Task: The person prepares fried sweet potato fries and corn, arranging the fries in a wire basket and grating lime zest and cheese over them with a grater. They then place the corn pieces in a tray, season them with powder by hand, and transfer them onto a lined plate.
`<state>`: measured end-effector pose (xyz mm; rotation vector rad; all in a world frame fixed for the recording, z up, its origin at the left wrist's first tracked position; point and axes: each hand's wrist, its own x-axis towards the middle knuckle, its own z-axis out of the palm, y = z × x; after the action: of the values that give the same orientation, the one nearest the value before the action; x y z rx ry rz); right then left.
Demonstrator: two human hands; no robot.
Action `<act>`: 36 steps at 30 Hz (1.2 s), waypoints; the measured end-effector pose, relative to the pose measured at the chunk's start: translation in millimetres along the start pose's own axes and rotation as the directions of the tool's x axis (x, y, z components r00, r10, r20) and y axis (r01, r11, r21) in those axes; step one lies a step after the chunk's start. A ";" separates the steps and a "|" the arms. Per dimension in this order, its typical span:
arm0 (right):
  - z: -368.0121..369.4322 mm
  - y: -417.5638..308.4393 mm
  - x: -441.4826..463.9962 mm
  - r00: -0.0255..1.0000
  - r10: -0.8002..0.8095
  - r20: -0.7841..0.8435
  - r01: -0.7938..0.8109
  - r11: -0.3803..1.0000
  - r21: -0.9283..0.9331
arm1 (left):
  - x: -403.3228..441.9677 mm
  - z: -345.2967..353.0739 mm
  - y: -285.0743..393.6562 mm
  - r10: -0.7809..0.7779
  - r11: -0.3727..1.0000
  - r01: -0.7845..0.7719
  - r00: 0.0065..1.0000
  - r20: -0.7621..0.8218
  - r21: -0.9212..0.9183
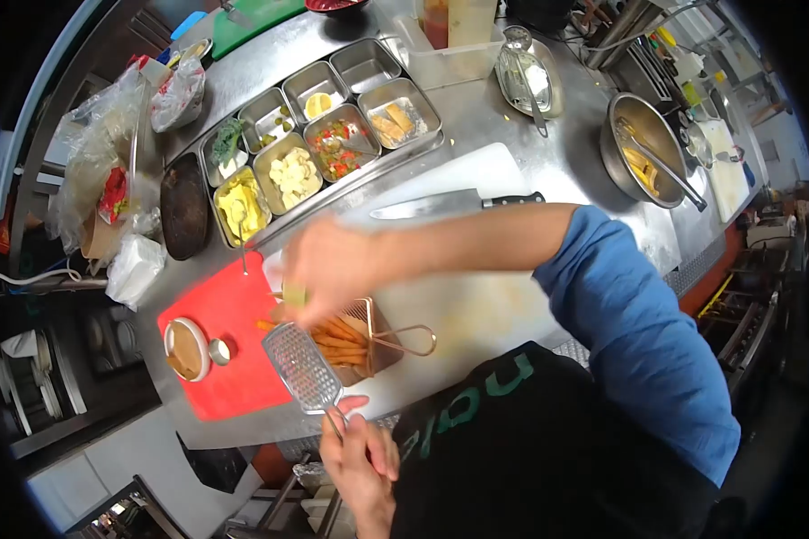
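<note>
My left hand (361,458) is closed around the handle of a flat metal grater (304,366), which is tilted over the left side of a small wire basket (361,314). Orange fries (340,343) lie in the basket, partly hidden by the grater. My right hand (333,265), smeared by motion, hovers just above the grater with its fingers pointing down. A small yellow-green piece (294,293) shows at its fingertips, too blurred to name. Left of the grater, a white-rimmed bowl of brown sauce (187,349) and a small metal cup (221,350) stand on a red board (243,310).
Behind my hands, a metal tray (436,142) holds several pans of chopped food. A knife (431,205) lies on the white cutting board (490,171). A metal bowl with tongs (613,135) stands at right; a dark oval platter (185,207) is at left.
</note>
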<state>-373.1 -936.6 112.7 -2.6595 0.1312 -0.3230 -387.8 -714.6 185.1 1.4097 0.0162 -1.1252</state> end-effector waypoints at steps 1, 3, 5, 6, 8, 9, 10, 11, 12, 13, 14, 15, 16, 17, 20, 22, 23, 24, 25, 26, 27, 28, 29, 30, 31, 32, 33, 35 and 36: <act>-0.5 36.4 2.4 0.952 0.027 -0.305 -0.018 0.999 0.032 | -1.8 -1.6 3.2 0.019 1.000 -0.019 0.999 0.027 -0.016; -27.5 108.8 11.9 0.894 0.199 -0.401 -0.277 0.949 -0.148 | 6.5 -6.1 0.3 0.026 0.999 -0.026 1.000 -0.002 -0.047; -55.9 171.3 25.4 0.824 0.471 -0.314 -0.556 0.780 -0.288 | 9.9 -13.3 -3.7 0.022 0.999 -0.023 0.999 -0.034 -0.034; -58.4 201.3 26.7 0.777 0.553 -0.301 -0.629 0.701 -0.336 | 10.8 -16.6 -4.9 0.012 1.000 -0.012 0.999 -0.032 -0.024; -62.5 228.4 24.8 0.771 0.571 -0.283 -0.637 0.696 -0.331 | 16.2 -17.8 -5.2 0.120 0.993 -0.121 0.992 -0.047 -0.013; -64.4 238.3 24.3 0.776 0.571 -0.268 -0.631 0.700 -0.334 | 16.9 -7.9 -1.8 0.121 0.992 -0.123 0.987 -0.106 -0.016; -63.3 246.6 20.6 0.767 0.584 -0.266 -0.642 0.694 -0.326 | 21.3 -6.0 -2.1 0.111 0.994 -0.112 0.989 -0.102 -0.004; -66.5 247.8 16.0 0.828 0.512 -0.228 -0.560 0.740 -0.372 | 24.7 -6.8 -3.3 0.117 0.993 -0.117 0.988 -0.098 -0.001; -66.2 248.2 10.9 0.881 0.436 -0.184 -0.471 0.779 -0.414 | 27.3 -5.9 -3.5 0.122 0.993 -0.122 0.988 -0.094 0.001; -58.6 249.1 6.0 0.854 0.501 -0.140 -0.513 0.768 -0.383 | 29.2 -4.2 -3.2 0.090 0.996 -0.089 0.989 -0.116 0.013; -46.8 250.7 -1.8 0.811 0.584 -0.032 -0.559 0.756 -0.341 | 32.0 -1.6 -3.3 0.081 0.997 -0.079 0.991 -0.109 0.018; -30.7 254.2 -11.2 0.754 0.653 0.079 -0.606 0.736 -0.300 | 33.1 0.2 -2.3 0.067 0.998 -0.065 0.992 -0.110 0.026; -15.4 257.7 -19.2 0.733 0.649 0.206 -0.613 0.760 -0.214 | 33.4 1.7 -0.8 0.059 0.998 -0.056 0.992 -0.112 0.035; -7.4 258.3 -23.1 0.713 0.620 0.326 -0.617 0.777 -0.127 | 33.9 4.0 -0.5 0.065 0.997 -0.061 0.992 -0.111 0.045; 9.6 244.6 -35.4 0.806 0.580 0.116 -0.574 0.814 -0.088 | 28.1 7.4 1.5 0.110 0.993 -0.107 0.992 -0.068 0.040; 11.8 245.6 -33.9 0.802 0.592 0.078 -0.582 0.805 -0.117 | 21.1 9.3 0.5 0.122 0.992 -0.120 0.991 -0.059 0.029; 18.6 255.1 -35.5 0.801 0.597 0.051 -0.588 0.799 -0.126 | 16.9 8.9 -0.2 0.131 0.991 -0.130 0.990 -0.048 0.015; 16.7 253.7 -35.7 0.801 0.598 0.024 -0.590 0.796 -0.135 | 12.4 6.0 -0.9 0.143 0.990 -0.143 0.988 -0.063 0.004; 10.2 254.5 -39.2 0.782 0.620 -0.053 -0.622 0.776 -0.099 | 9.5 2.6 -2.8 0.120 0.993 -0.121 0.992 -0.042 -0.013; -1.7 249.6 -46.0 0.757 0.641 -0.126 -0.651 0.757 -0.062 | 6.2 -0.5 -4.1 0.095 0.995 -0.096 0.995 -0.020 -0.032; -10.6 246.9 -56.3 0.713 0.694 -0.096 -0.668 0.715 0.208 | 3.9 -1.8 -5.3 0.078 0.996 -0.079 0.997 -0.010 -0.046; -17.2 242.6 -65.0 0.671 0.740 -0.037 -0.645 0.609 0.461 | 2.5 -1.3 -6.5 0.084 0.994 -0.085 0.996 -0.024 -0.075; -19.8 239.1 -68.8 0.687 0.726 -0.026 -0.642 0.623 0.447 | 1.8 -0.9 -7.1 0.035 0.997 -0.037 0.999 -0.030 -0.064; -23.3 236.4 -70.4 0.677 0.724 -0.131 -0.650 0.672 0.353 | 1.7 -1.5 -7.6 -0.010 0.999 0.008 1.000 -0.030 -0.049; -24.1 232.4 -72.0 0.662 0.710 -0.241 -0.661 0.704 0.258 | 2.2 -4.4 -11.2 -0.011 0.994 0.014 1.000 0.028 -0.105; -20.0 225.4 -72.9 0.666 0.705 -0.246 -0.658 0.709 0.254 | -2.8 -8.1 -13.7 -0.005 0.994 0.008 1.000 0.030 -0.110; -19.0 222.8 -69.2 0.695 0.680 -0.232 -0.685 0.725 0.072 | -3.8 -8.1 -15.6 0.004 0.989 0.006 0.998 0.069 -0.145; -14.5 217.9 -57.1 0.725 0.666 -0.178 -0.689 0.706 -0.163 | -7.3 -10.2 -17.9 0.016 0.985 0.003 0.994 0.109 -0.172; -7.7 221.7 -52.3 0.733 0.656 -0.181 -0.680 0.715 -0.160 | -10.4 -13.2 -19.8 0.027 0.985 -0.009 0.994 0.101 -0.174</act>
<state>-434.3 -1130.0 8.8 -2.5732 1.2046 -0.2153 -397.7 -693.7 173.3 1.1935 0.0267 -1.1521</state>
